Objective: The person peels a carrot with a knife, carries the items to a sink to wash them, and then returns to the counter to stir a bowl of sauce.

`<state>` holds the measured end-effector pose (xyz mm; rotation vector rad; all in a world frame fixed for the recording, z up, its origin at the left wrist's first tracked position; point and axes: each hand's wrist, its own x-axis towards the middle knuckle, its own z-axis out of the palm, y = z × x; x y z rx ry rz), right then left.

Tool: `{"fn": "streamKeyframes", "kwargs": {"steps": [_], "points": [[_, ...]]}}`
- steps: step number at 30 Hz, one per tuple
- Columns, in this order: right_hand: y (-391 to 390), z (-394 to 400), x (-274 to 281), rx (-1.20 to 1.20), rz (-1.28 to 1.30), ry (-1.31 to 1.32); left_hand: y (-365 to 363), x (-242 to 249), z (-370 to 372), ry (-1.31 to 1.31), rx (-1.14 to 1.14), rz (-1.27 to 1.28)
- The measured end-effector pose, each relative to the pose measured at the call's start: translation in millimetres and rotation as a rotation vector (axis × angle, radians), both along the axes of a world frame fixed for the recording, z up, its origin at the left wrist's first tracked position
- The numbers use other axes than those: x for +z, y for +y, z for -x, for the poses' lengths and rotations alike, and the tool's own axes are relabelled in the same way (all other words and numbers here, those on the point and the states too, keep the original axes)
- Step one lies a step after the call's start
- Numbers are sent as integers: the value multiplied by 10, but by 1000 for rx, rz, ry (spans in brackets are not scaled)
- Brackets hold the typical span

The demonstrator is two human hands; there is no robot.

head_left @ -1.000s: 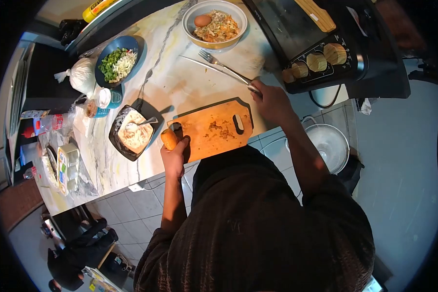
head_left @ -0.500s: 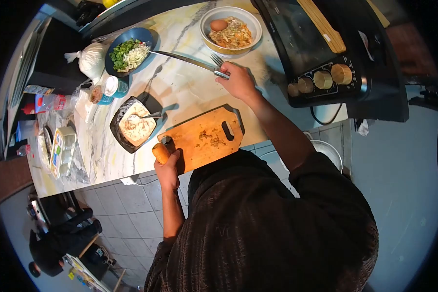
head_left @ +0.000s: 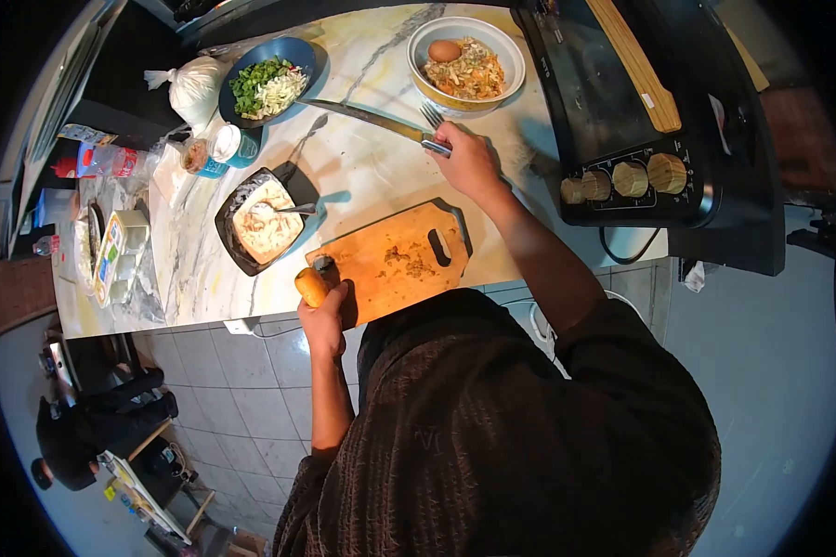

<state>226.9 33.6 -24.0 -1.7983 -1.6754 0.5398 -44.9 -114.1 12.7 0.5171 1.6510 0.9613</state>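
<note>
My left hand is closed around a small golden-brown bread roll at the near left corner of the wooden cutting board, which has brown crumbs on it. Over the marble-patterned table, my right hand has its fingers closed at the handle of a long knife. The blade points left. Fork tines stick out just past those fingers; whether the fork is gripped too is hidden. Left of the board, a dark square bowl holds a creamy pinkish mix and a spoon.
At the back are a white bowl with shredded filling and an egg, and a blue plate of chopped greens. A black toaster oven stands right. Jars, a tied bag and an egg carton sit left. Another person is at lower left.
The view has shifted slightly, so most table items appear further right. Both hands stay nearly where they were, the left on the roll and the right at the knife handle.
</note>
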Motion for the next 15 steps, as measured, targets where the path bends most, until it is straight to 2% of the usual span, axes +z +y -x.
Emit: {"fn": "streamKeyframes", "kwargs": {"steps": [2, 4, 8, 13, 15], "points": [[-39, -10, 0, 36, -10, 30, 9, -26, -16, 20, 0, 17], [-70, -18, -15, 106, 0, 183, 14, -90, -49, 40, 30, -69], [-89, -13, 27, 133, 30, 132, 8, -89, -34, 47, 10, -58], [-90, -90, 74, 118, 66, 256, -26, -156, -41, 22, 53, -106], [-73, -126, 49, 151, 68, 210, -39, -155, -12, 32, 35, -83]]}}
